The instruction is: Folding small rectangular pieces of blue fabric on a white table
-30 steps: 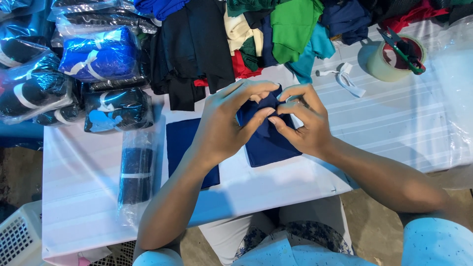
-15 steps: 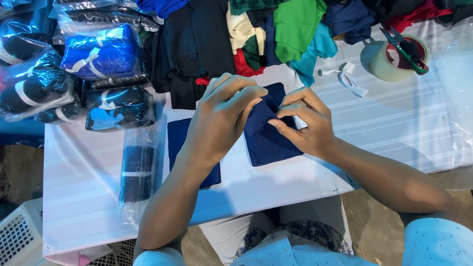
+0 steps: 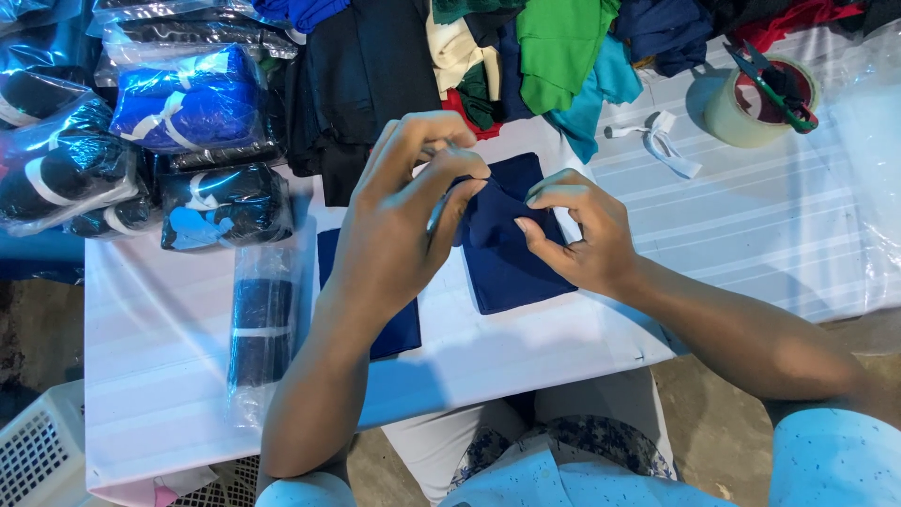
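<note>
Two hands meet over a white table, pinching a folded navy cloth that lies flat under them. Left hand grips its upper edge between thumb and fingertips; right hand pinches the fold just beside it. Beyond the grip sits a clothing pile, bagged garments left, tape roll right.

White table: navy cloth, clothes pile, tape roll.
</note>
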